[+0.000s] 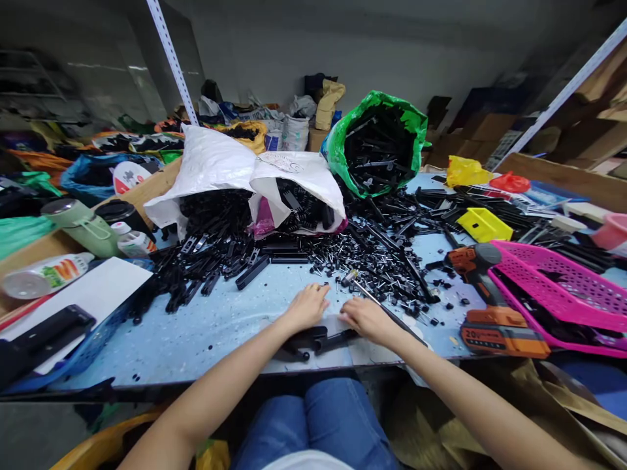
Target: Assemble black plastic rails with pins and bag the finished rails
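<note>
A black part [321, 341] lies at the near edge of the table [186, 346], on the person's side of the heap of screws [386, 277]; it seems to be two long pieces meeting, though whether they are joined cannot be told; the left hand [307, 307] is between this part and the heap, fingers bent and close together, with a dark spot at the tips that may be a pinched piece; the right hand [365, 318] is near the heap's close side, fingers curled inward, and whether they pinch anything cannot be told; a tool [349, 278] with a shiny head lies at the heap's near side.

This one part looks unfinished, as a judgement; much seems left, since loose black pieces [210, 267] lie left of the heap, and more fill the green bag [418, 124] behind it and the white bags [218, 160] behind it to the left; nothing can be picked out as finished; the pink basket [519, 258], right of the heap, holds dark pieces.

The drill [484, 287], right of the heap, reads "20V"; the bottle [46, 275], far left of the heap, has a label too small to read.
</note>
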Available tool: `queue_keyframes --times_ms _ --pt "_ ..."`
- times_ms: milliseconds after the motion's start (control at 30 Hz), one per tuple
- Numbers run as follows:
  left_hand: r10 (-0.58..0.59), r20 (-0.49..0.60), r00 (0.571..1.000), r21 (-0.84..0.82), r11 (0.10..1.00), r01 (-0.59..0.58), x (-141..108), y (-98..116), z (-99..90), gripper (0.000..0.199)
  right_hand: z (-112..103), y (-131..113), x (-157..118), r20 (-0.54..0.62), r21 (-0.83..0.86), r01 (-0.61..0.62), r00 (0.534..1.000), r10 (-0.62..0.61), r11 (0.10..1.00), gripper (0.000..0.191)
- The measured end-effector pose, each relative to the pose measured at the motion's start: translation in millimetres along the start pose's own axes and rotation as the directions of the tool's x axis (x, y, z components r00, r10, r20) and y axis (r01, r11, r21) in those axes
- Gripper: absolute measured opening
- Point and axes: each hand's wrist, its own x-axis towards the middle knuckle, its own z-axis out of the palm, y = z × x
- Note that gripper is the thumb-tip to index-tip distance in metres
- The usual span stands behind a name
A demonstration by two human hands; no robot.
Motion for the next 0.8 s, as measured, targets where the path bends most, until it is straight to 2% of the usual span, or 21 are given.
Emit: queue_keyframes --times_ms 100,167,200,267,333,400,467,533,600,667,700,800 --pt "-0.037 -0.024 0.999 -0.003 0.999 0.037 50 -1 2.3 0.022 -2 17 30 -0.104 -0.031 -0.181 0.979 0.177 0.983 0.023" --pt "-0.051 -0.052 0.997 -0.021 0.999 0.050 63 -5 1.6 0.018 -3 25 51 -0.129 -0.030 -0.241 0.963 0.236 0.970 0.023" --pt "-0.060 -0.080 0.995 -0.032 0.998 0.058 62 -8 -0.2 0.017 -2 28 60 -0.129 -0.025 -0.252 0.960 0.247 0.967 0.022" --pt "-0.082 -0.154 0.985 -0.057 0.996 0.074 43 -17 -6.0 0.015 1 31 71 -0.119 -0.002 -0.253 0.961 0.251 0.967 0.016" --pt "-0.117 -0.233 0.965 -0.084 0.991 0.100 10 -27 -12.6 0.013 4 31 73 -0.117 0.040 -0.246 0.961 0.250 0.968 0.012" --pt "-0.167 -0.357 0.919 -0.150 0.981 0.120 -28 -37 -15.6 0.011 7 26 67 -0.132 0.098 -0.237 0.960 0.248 0.967 0.014" --pt "-0.219 -0.566 0.795 -0.275 0.959 0.068 -65 -42 -12.3 0.010 10 15 57 -0.145 0.158 -0.214 0.961 0.237 0.964 0.018" --pt "-0.235 -0.701 0.673 -0.302 0.953 0.018 -92 -43 -3.4 0.011 14 2 44 -0.192 0.302 -0.151 0.957 0.216 0.941 0.018" --pt "-0.193 -0.768 0.611 -0.234 0.972 0.012 -109 -42 7.0 0.011 19 -11 30 -0.281 0.487 -0.045 0.938 0.204 0.873 0.015" --pt "-0.120 -0.802 0.585 -0.124 0.992 0.033 -117 -42 14.8 0.009 23 -22 17 -0.373 0.590 0.082 0.910 0.182 0.803 0.010" --pt "-0.081 -0.810 0.581 -0.067 0.997 0.045 -119 -42 17.0 0.009 24 -26 12 -0.407 0.589 0.131 0.900 0.153 0.798 0.008" --pt "0.022 -0.803 0.596 0.071 0.996 0.059 -122 -46 18.1 0.009 24 -32 2 -0.472 0.474 0.226 0.881 0.029 0.851 0.010"
